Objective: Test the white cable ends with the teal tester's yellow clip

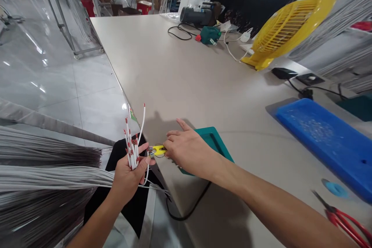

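Right hand: we see the right hand (186,149) pinching a small yellow tool (159,150) between thumb and fingers, one finger stretched out away from it.
Left hand: the left hand (128,180) is closed round a bundle of white wires (132,151) with reddish tips, standing roughly upright; one wire sticks up higher than the others.
Where they meet: the tool's far end reaches the left fingertips, just beside the bundle, at the table's near-left edge; we cannot make out the small piece there.
Green tray: a green tray (223,148) lies on the table (162,69), partly hidden by the right hand.
Loose wires: to the left, we find thick bunches of long grey and white wires (58,178).
Right side: red-handled scissors (338,217), a light-blue ring (336,189) and a long blue tray (334,162).
Farther back: a yellow fan (287,27) and a green device (209,35).
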A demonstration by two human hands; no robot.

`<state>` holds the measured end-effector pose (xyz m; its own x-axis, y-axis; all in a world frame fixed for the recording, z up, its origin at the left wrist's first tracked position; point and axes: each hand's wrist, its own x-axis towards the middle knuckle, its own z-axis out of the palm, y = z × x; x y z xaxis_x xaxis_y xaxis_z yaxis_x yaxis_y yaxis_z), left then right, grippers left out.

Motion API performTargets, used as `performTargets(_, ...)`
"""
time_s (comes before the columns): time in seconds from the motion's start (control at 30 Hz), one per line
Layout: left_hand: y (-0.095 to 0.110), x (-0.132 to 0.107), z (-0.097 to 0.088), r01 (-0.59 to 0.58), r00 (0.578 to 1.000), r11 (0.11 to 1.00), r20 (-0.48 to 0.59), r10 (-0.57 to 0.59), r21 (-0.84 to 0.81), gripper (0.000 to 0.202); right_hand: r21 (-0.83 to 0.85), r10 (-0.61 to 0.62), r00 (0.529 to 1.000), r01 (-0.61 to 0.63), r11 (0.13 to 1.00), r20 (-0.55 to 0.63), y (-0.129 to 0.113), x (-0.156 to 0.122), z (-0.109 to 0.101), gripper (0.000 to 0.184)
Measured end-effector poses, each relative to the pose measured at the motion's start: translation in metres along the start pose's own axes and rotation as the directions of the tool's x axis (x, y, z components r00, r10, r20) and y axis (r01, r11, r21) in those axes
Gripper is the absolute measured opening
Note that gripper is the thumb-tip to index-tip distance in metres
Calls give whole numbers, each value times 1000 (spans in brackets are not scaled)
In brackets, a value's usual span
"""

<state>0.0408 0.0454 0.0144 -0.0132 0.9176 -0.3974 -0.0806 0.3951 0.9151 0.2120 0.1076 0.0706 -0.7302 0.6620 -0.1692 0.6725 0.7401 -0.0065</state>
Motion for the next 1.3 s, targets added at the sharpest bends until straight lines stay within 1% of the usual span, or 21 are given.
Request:
performTargets(0.13, 2, -1, -1, 7, 1000, 999, 15, -8, 38, 58, -12, -8, 1000, 9, 1000, 22, 0, 0, -3, 12)
performTargets(0.23, 2, 0, -2, 0, 1000, 998, 31, -2, 61, 57, 4, 20, 1000, -20, 1000, 13, -1, -2, -5, 12)
performTargets(0.27, 2, 0, -2, -3, 1000, 998, 27, 1, 69, 57, 15, 36, 999, -36, 999, 9, -3, -3, -5, 15)
performTargets(0.33, 3, 0, -2, -6, 1000, 996, 12, 5, 88, 57, 29, 67, 998, -66, 997, -15, -6, -5, -4, 28)
performTargets(0.43, 4, -1, -1, -6, 1000, 994, -12, 7, 113, 56, -6, 107, 989, -109, 994, -103, -10, -8, 5, 53)
performTargets(0.5, 5, -1, -1, -6, 1000, 992, -24, 9, 125, 55, -43, 102, 981, -111, 993, -167, -11, -9, 12, 59)
performTargets(0.63, 6, -3, -2, -8, 999, 990, -47, 15, 138, 54, -42, 54, 974, -65, 997, -219, -11, -10, 19, 60)
performTargets(0.8, 5, -8, -9, -5, 998, 994, -59, 12, 113, 55, -27, 72, 977, -79, 997, -199, -8, -9, 13, 54)
performTargets(0.87, 3, -11, -13, -19, 998, 996, -65, 25, 89, 54, -12, 60, 973, -65, 998, -223, -8, -12, 9, 54)
performTargets(0.93, 1, -14, -17, -34, 994, 998, -97, 39, 52, 47, 44, 42, 943, -29, 999, -329, -13, -15, 6, 52)
performTargets(0.97, 0, -16, -19, -43, 993, 999, -112, 47, 33, 40, 91, 43, 911, -6, 996, -409, -17, -18, 6, 47)
performTargets(1.03, -1, -20, -24, -64, 992, 998, -111, 64, 4, 28, 233, 87, 823, 56, 971, -561, -29, -21, 7, 30)
performTargets(1.07, -1, -21, -26, -78, 993, 997, -94, 76, -12, 25, 325, 131, 786, 93, 941, -604, -37, -22, 10, 23)
performTargets(1.1, -1, -23, -29, -87, 994, 996, -64, 85, -27, 23, 434, 177, 772, 139, 890, -610, -45, -21, 13, 20)
performTargets(1.13, -2, -25, -31, -91, 995, 995, -34, 89, -46, 22, 551, 231, 783, 166, 818, -578, -53, -19, 17, 20)
performTargets(1.2, -3, -30, -36, -71, 997, 993, 15, 73, -91, 21, 760, 315, 827, 190, 622, -465, -66, -12, 25, 22)
performTargets(1.23, -3, -32, -38, -49, 998, 993, 35, 53, -107, 20, 836, 332, 849, 208, 507, -412, -70, -7, 28, 21)
performTargets(1.3, -4, -35, -41, -12, 998, 993, 63, 19, -117, 20, 918, 353, 864, 258, 302, -359, -76, 3, 34, 17)
